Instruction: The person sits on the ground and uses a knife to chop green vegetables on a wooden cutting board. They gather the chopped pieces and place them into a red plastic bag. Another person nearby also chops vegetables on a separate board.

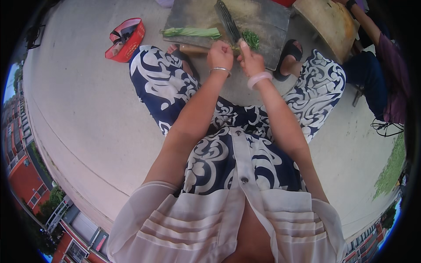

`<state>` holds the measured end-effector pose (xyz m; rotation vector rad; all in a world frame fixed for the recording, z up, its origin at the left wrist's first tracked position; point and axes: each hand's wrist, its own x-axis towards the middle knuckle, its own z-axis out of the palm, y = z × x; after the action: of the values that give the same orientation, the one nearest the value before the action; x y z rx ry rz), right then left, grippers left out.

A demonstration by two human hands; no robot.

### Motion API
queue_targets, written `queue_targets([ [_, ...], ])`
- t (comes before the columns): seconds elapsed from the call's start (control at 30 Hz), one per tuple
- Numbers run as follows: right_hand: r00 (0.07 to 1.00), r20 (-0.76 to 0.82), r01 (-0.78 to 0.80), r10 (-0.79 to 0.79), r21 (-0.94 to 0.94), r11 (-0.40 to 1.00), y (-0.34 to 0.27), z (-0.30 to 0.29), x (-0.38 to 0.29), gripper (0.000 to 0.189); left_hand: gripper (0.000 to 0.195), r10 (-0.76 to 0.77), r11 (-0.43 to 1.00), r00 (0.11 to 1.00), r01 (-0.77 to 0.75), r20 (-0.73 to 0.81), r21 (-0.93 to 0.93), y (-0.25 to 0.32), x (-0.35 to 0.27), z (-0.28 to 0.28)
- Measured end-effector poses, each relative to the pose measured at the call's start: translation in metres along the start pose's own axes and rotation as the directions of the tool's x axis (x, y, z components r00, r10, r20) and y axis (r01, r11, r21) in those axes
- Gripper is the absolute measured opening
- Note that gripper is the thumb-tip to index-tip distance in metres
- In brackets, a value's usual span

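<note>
My right hand [251, 60] is closed around the handle of a large dark knife [227, 21], whose blade points away over a worn board [273, 29]. Close to its left, at the board's near edge, my left hand [220, 56] has its fingers curled; whether they hold anything cannot be told. A bit of yellowish green shows between the hands. Long pale green stalks or leaves [194, 32] lie on the board's left part. Finely cut greens [251, 39] are heaped just right of the knife.
A red bag [126, 41] stands open on the concrete floor at left. At upper right is another worn wooden board or small table [325, 23], with a person in a purple sleeve [388, 49] beside it. My feet in dark sandals flank the board's near side.
</note>
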<state>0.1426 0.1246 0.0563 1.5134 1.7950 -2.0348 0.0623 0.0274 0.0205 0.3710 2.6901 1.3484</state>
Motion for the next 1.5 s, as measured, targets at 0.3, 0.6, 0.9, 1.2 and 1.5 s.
queue_targets([
  [0.3, 0.979, -0.048, 0.195, -0.2, -0.085, 0.977, 0.019, -0.002, -0.011, 0.072, 0.006, -0.019, 0.999, 0.999, 0.018, -0.032, -0.045, -0.011, 0.001, 0.006],
  [0.6, 0.978, -0.065, 0.176, -0.198, -0.249, 0.952, 0.028, 0.003, -0.015, 0.074, 0.012, -0.04, 0.999, 0.999, 0.04, -0.002, 0.003, -0.008, 0.001, 0.002],
  [0.9, 0.96, -0.111, 0.21, -0.256, -0.318, 0.925, 0.022, 0.013, -0.001, 0.073, 0.01, -0.026, 1.0, 1.0, 0.026, -0.008, -0.01, -0.003, -0.001, 0.003],
  [1.2, 0.949, -0.124, 0.278, -0.289, -0.102, 0.955, 0.031, 0.002, 0.011, 0.067, 0.007, -0.004, 0.99, 0.999, -0.003, -0.05, -0.141, -0.02, -0.003, 0.01],
  [1.5, 0.968, -0.102, 0.23, -0.23, -0.014, 0.973, 0.013, -0.001, -0.001, 0.068, 0.014, -0.061, 0.975, 0.994, 0.041, -0.086, -0.22, -0.028, -0.002, 0.006],
])
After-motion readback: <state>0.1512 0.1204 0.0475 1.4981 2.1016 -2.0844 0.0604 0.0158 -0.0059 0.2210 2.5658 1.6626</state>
